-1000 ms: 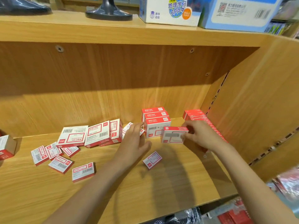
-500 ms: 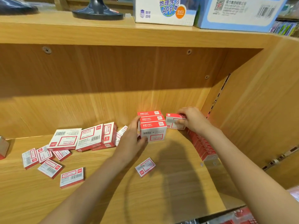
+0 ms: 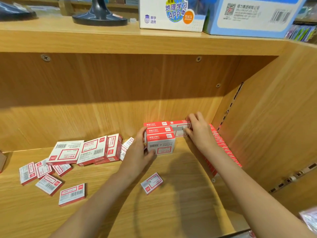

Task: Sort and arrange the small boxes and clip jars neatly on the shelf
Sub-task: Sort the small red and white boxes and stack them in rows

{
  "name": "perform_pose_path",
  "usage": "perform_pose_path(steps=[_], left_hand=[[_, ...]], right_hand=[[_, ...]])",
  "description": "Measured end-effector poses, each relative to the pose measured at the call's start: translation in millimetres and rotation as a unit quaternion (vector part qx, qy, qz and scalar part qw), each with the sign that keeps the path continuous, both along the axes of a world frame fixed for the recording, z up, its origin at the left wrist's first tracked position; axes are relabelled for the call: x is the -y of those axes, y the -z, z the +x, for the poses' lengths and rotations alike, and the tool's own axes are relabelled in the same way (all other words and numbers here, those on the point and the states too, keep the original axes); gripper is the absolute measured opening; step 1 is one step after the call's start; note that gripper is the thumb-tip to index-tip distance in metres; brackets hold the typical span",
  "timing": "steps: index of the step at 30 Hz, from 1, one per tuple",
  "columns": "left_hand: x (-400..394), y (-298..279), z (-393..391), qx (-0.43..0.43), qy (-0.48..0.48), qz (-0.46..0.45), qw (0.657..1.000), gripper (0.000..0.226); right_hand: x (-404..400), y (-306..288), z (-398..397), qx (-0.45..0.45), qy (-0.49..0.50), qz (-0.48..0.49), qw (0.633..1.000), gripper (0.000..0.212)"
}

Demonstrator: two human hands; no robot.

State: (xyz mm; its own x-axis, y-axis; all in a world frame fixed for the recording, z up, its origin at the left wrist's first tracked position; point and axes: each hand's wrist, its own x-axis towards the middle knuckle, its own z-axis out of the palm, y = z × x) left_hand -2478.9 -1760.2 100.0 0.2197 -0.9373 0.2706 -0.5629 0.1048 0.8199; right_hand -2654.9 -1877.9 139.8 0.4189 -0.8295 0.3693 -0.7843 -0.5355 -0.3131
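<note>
Red-and-white staple box [image 3: 179,128] is sitting against the shelf's back wall, the right hand [image 3: 199,129] pinching its end. Beside it, the left hand [image 3: 139,152] is gripping a box stack [image 3: 160,138]. Loose small boxes [image 3: 49,176] are lying left of both hands.

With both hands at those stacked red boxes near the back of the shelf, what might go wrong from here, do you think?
1. The right hand is pressing a box in beside the stack of boxes; a firm push may skew the stack, which only the left hand steadies.
2. Drawing back, the right forearm could brush the row of red boxes along the side wall.
3. The left arm passes close to a loose small box and could knock it forward.
</note>
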Motion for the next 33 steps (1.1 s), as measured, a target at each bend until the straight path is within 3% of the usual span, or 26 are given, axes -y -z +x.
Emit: perform_pose_path(steps=[6, 13, 20, 24, 26, 28, 30, 33], left_hand=[[-3, -4, 3, 0.003, 0.010, 0.003, 1.000, 0.074], [-26, -16, 11, 0.076, -0.017, -0.047, 0.996, 0.057], [-67, -21, 58, 0.168, -0.087, -0.096, 0.977, 0.036], [-89, -10, 92, 0.216, -0.143, -0.027, 0.966, 0.049], [-97, 0, 104, 0.253, -0.159, 0.045, 0.953, 0.060], [-104, 8, 112, 0.291, -0.138, 0.102, 0.941, 0.070], [-109, 13, 117, 0.317, -0.118, 0.110, 0.934, 0.072], [-112, 12, 122, 0.308, -0.107, 0.116, 0.938, 0.075]], right_hand=[[-4, -3, -2, 0.000, 0.008, 0.012, 1.000, 0.032], [-24, -21, -12, 0.047, -0.023, -0.025, 0.998, 0.026], [-81, -23, 46, 0.118, -0.163, -0.001, 0.979, 0.015], [-112, 1, 95, 0.071, -0.235, 0.099, 0.964, 0.033], [-117, 18, 116, 0.010, -0.209, 0.157, 0.965, 0.052], [-115, 36, 131, -0.075, -0.157, 0.147, 0.974, 0.060], [-114, 47, 134, -0.100, -0.123, 0.124, 0.980, 0.059], [-116, 48, 122, -0.100, -0.146, 0.093, 0.980, 0.040]])
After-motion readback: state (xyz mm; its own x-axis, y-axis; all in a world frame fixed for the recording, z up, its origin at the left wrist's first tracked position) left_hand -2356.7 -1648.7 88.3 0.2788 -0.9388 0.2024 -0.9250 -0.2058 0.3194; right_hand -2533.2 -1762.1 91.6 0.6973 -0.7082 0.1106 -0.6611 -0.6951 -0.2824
